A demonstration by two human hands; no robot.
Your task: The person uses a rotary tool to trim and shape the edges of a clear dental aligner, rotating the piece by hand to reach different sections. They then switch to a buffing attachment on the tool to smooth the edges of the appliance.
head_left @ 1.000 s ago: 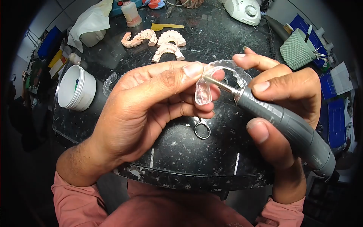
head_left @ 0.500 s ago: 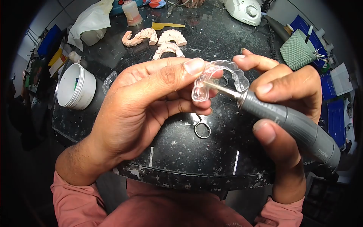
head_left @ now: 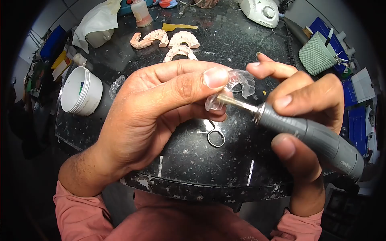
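A clear, arch-shaped dental tray (head_left: 242, 83) is pinched between the thumb and fingers of my left hand (head_left: 161, 94). My right hand (head_left: 305, 100) wraps round a dark grey rotary handpiece (head_left: 309, 134), its thumb below and its fingers above. The handpiece's metal bit (head_left: 237, 102) points left and meets the near end of the clear tray. Behind my left hand are pale dental models (head_left: 183, 39). Metal scissors, with one ring handle (head_left: 216, 137) showing, lie beneath the tray, partly hidden by my left hand.
On the black table (head_left: 201, 168) stands a white tub (head_left: 82, 91) at the left, beside another clear tray (head_left: 117, 87). Farther back are a bottle (head_left: 141, 14), a yellow strip (head_left: 179, 27) and a white device (head_left: 260, 12). A green basket (head_left: 317, 54) stands at the right.
The clear tray has turned and tilted in my left hand, its far end now lower and closer to the thumb. My right hand and the handpiece have shifted slightly right and down.
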